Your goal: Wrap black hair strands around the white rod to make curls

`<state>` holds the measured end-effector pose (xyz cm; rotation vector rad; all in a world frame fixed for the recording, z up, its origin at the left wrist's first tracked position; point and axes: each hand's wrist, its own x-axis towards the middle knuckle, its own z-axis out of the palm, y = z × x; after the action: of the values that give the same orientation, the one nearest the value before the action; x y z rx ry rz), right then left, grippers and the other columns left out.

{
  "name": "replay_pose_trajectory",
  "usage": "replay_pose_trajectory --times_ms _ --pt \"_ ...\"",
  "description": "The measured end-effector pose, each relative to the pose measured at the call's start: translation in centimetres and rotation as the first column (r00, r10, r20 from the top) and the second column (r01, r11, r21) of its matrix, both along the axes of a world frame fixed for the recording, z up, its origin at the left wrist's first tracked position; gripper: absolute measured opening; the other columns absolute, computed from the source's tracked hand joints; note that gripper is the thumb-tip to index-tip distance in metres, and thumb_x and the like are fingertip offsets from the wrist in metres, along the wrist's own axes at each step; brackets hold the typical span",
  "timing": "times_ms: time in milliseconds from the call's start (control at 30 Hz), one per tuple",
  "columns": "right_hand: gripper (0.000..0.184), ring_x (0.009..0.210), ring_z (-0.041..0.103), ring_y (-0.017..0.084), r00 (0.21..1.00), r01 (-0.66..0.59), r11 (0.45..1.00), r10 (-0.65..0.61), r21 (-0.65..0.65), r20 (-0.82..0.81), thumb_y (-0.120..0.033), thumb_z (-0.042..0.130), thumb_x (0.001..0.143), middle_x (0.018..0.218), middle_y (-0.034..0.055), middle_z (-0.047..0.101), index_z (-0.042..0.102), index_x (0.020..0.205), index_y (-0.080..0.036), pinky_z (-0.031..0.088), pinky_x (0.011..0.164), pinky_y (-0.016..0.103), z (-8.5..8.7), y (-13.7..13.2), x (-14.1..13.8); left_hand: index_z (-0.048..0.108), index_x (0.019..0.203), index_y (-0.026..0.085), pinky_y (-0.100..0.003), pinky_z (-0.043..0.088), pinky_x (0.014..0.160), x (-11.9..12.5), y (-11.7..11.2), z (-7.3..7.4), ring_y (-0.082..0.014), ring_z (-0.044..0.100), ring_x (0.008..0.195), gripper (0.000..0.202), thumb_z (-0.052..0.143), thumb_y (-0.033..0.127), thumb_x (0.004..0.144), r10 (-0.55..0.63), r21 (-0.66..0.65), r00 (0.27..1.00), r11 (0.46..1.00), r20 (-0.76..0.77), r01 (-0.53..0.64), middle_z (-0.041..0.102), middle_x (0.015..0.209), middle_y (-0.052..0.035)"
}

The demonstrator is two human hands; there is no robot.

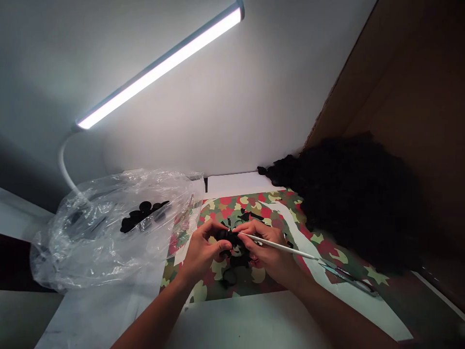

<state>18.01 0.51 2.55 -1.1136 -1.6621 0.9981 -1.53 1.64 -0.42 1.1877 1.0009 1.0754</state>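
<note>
My left hand (205, 249) is closed round a small black piece (225, 236), thumb below and fingers above. In my right hand (267, 245) is a thin white stick-like tool (286, 248), pinched near its front end. Its tip meets the black piece between the two hands; fingers hide the exact contact. Below and around the hands, black scraps (238, 259) lie on a camouflage-patterned sheet (207, 286). The black piece's exact kind cannot be made out.
At left, a clear plastic bag (105, 257) holds several round black pieces (145, 207). A large black heap (363, 198) fills the right side by a brown cardboard panel (410, 97). Scissors (348, 277) lie right of my hand. A lit lamp (163, 68) hangs above.
</note>
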Motion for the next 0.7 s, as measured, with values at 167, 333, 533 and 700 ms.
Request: replay_pose_trajectory --times_ms 167,333,533,700 --pt "0.02 0.076 0.067 0.019 0.998 0.017 0.998 -0.021 -0.062 -0.059 -0.032 0.06 0.092 0.094 0.0053 0.076 0.067 0.077 -0.021 0.051 0.069 0.03 0.3 0.0 -0.1 0.073 0.083 0.017 -0.024 0.053 0.053 0.3 0.0 0.0 -0.0124 0.064 0.06 0.026 0.087 0.027 0.065 0.112 0.09 0.992 0.989 0.065 -0.118 0.069 0.095 -0.0043" --pt "0.02 0.08 0.065 0.02 0.987 -0.07 0.99 0.052 -0.122 -0.151 -0.032 0.061 0.092 0.094 0.0057 0.073 0.064 0.075 -0.021 0.05 0.069 0.032 -0.4 0.1 0.3 0.071 0.081 0.016 -0.022 0.046 0.039 0.6 -0.3 -0.2 -0.0097 0.055 0.042 0.02 0.083 0.026 0.069 0.133 -0.038 0.991 0.991 0.033 -0.131 0.065 0.064 0.002" --pt "0.014 0.096 0.063 0.023 0.959 -0.046 0.998 0.03 -0.053 -0.283 -0.028 0.049 0.094 0.107 0.0064 0.068 0.061 0.09 -0.023 0.049 0.083 0.037 -1.4 0.6 0.9 0.063 0.073 0.016 -0.021 0.044 0.04 0.9 -0.3 -0.1 -0.0098 0.055 0.043 0.025 0.086 0.024 0.063 0.119 -0.101 0.991 0.989 0.069 -0.111 0.063 0.057 0.0042" --pt "0.019 0.072 0.056 0.017 0.999 -0.048 0.997 0.049 -0.067 0.005 -0.032 0.05 0.098 0.087 0.002 0.061 0.067 0.097 -0.024 0.045 0.064 0.029 -0.8 0.3 0.0 0.058 0.072 0.017 -0.02 0.043 0.045 1.4 -0.7 -0.1 -0.0085 0.054 0.046 0.031 0.087 0.021 0.062 0.102 -0.082 0.995 0.992 0.02 -0.1 0.061 0.057 0.0059"
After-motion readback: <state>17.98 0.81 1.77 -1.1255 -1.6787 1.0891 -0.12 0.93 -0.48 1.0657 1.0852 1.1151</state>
